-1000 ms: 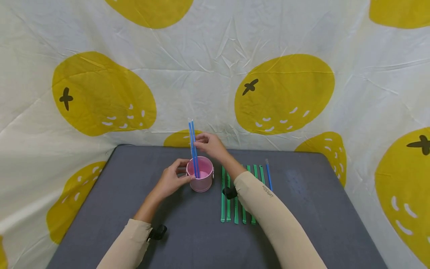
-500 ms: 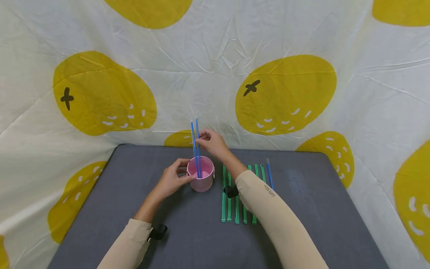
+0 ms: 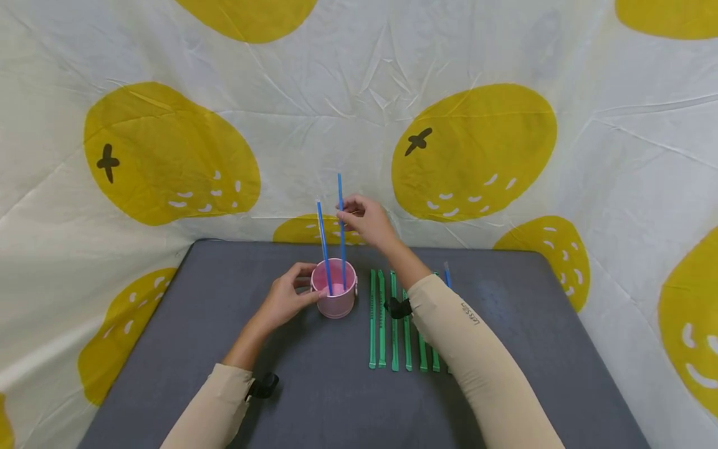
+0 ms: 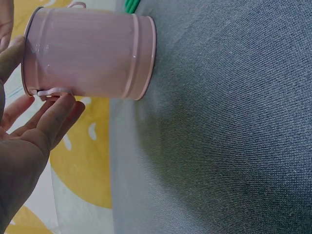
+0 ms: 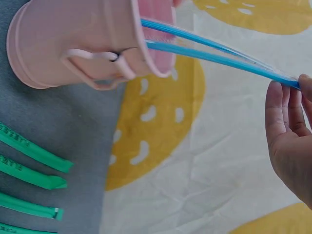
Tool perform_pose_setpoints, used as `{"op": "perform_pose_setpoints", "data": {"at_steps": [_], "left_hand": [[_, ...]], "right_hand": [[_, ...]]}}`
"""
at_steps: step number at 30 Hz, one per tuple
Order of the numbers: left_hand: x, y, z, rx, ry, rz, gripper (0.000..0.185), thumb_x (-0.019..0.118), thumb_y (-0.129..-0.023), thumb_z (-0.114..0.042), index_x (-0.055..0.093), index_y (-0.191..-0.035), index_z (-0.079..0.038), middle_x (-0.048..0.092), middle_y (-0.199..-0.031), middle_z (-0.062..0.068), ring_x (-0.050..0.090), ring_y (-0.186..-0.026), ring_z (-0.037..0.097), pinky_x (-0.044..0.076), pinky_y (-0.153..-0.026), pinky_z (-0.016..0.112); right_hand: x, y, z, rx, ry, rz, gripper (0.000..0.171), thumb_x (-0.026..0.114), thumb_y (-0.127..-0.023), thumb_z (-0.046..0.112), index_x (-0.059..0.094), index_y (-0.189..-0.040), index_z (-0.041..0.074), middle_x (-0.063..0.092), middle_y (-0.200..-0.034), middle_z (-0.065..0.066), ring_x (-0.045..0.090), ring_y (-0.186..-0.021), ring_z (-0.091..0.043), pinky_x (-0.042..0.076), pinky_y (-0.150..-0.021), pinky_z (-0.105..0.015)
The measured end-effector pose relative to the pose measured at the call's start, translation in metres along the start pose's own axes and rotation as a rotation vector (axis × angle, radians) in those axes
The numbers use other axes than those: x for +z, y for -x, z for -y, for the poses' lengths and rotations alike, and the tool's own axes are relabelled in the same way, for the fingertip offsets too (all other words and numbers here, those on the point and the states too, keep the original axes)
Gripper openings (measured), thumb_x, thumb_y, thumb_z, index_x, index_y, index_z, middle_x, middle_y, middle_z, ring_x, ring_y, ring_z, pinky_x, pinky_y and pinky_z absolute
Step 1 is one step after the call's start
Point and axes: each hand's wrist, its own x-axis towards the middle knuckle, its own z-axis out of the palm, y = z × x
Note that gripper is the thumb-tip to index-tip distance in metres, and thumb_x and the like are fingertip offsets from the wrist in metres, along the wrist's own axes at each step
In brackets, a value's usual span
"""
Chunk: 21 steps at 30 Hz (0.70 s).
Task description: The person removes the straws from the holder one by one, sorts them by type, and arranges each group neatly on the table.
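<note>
A small pink bucket (image 3: pixel 336 307) stands upright on the table, its handle loop (image 5: pixel 92 63) visible in the right wrist view. My left hand (image 3: pixel 285 300) holds it from the left, thumb at the front rim and fingers along the far side. Above the bucket, my right hand (image 3: pixel 367 222) pinches a blue straw (image 3: pixel 341 187) between thumb and fingers. That straw's lower end is inside the bucket mouth. A second blue straw (image 3: pixel 322 227), in a clear wrapper, leans in the bucket to the left of the held one.
Several green-wrapped straws (image 3: pixel 382 324) lie in a row on the dark grey table (image 3: pixel 314 399), right of the bucket. Another blue straw (image 3: pixel 447 274) lies beyond them, partly hidden by the right forearm. A white cloth with yellow fruit prints (image 3: pixel 336 75) hangs behind the table.
My right hand has moved up and to the right, raising one blue straw and separating it from the other. The left hand stays on the bucket.
</note>
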Motion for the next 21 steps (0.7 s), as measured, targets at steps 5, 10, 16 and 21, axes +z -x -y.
{"op": "perform_pose_setpoints", "data": {"at_steps": [5, 10, 16, 21], "left_hand": [[0.000, 0.000, -0.001, 0.004, 0.009, 0.004, 0.060, 0.086, -0.086, -0.015, 0.057, -0.138, -0.007, 0.066, -0.132, 0.019, 0.069, -0.114, 0.043, 0.060, -0.094, 0.053], [0.000, 0.000, -0.001, 0.000, 0.004, 0.002, 0.061, 0.087, -0.085, -0.017, 0.058, -0.137, -0.008, 0.066, -0.131, 0.018, 0.070, -0.114, 0.043, 0.061, -0.094, 0.052], [-0.001, 0.000, -0.003, -0.008, 0.000, 0.002, 0.059, 0.086, -0.086, -0.017, 0.058, -0.137, -0.009, 0.066, -0.131, 0.018, 0.069, -0.115, 0.043, 0.061, -0.094, 0.052], [-0.002, 0.001, -0.003, 0.001, 0.015, 0.000, 0.060, 0.087, -0.085, -0.016, 0.058, -0.137, -0.008, 0.066, -0.131, 0.019, 0.069, -0.114, 0.044, 0.060, -0.094, 0.056]], "right_hand": [[-0.013, 0.003, 0.015, -0.064, -0.049, -0.009, 0.029, 0.068, -0.101, 0.011, 0.065, -0.123, -0.007, 0.066, -0.112, -0.030, 0.070, -0.100, -0.043, 0.062, -0.089, -0.051], [-0.032, 0.004, 0.032, -0.127, -0.121, -0.028, 0.028, 0.068, -0.100, 0.009, 0.066, -0.123, -0.006, 0.067, -0.107, -0.025, 0.072, -0.095, -0.035, 0.064, -0.087, -0.044], [-0.057, 0.009, 0.051, -0.162, -0.181, -0.074, 0.024, 0.069, -0.099, 0.007, 0.068, -0.119, -0.006, 0.070, -0.094, -0.004, 0.071, -0.085, -0.015, 0.065, -0.078, -0.029], [-0.077, 0.020, 0.061, -0.167, -0.191, -0.099, 0.021, 0.070, -0.098, 0.010, 0.071, -0.117, -0.001, 0.071, -0.095, -0.004, 0.071, -0.086, -0.016, 0.064, -0.077, -0.027]]}}
